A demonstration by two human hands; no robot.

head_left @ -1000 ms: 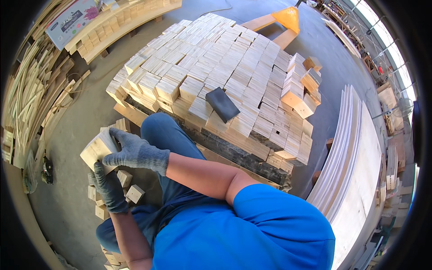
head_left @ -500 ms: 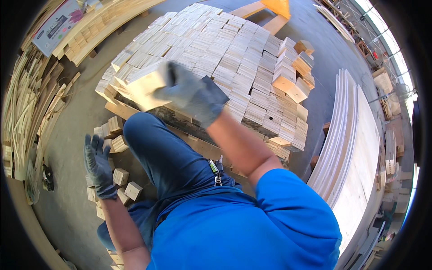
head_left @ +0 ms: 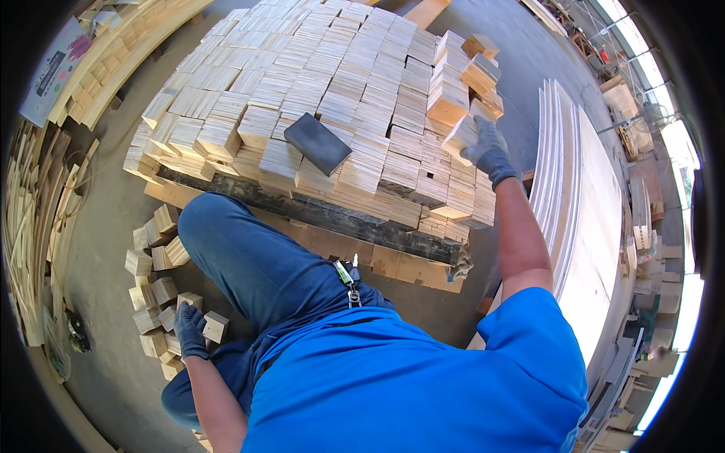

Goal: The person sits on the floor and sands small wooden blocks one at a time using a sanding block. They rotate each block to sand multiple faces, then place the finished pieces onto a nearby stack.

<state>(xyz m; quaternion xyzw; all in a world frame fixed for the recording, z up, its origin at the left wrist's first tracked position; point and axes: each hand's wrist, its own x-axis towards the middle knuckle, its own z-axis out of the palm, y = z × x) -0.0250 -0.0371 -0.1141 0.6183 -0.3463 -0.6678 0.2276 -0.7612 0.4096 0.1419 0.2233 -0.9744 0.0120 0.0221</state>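
My right hand (head_left: 489, 151), in a grey work glove, grips a pale wooden block (head_left: 461, 136) at the right side of a broad stack of layered wooden blocks (head_left: 302, 83). Other, larger-looking blocks (head_left: 447, 100) stand raised in a row just beyond it. Down at the left, my gloved left hand (head_left: 191, 332) has its fingers curled against a small wooden block (head_left: 190, 300) among several loose ones on the floor. Its palm side is hidden. A dark grey rectangular block (head_left: 318, 143) lies flat on the stack, apart from both hands.
Long pale boards (head_left: 578, 204) lean in a stack at the right. Thin wood strips (head_left: 38, 204) are heaped at the far left, near a shelf of timber with a printed carton (head_left: 53, 75). My bent knee (head_left: 215, 226) is close to the stack's dark front edge (head_left: 302, 208).
My right hand has swung from the stack's left front, where it held a block, to its right side. My left hand has lowered from a raised, spread pose to the floor blocks.
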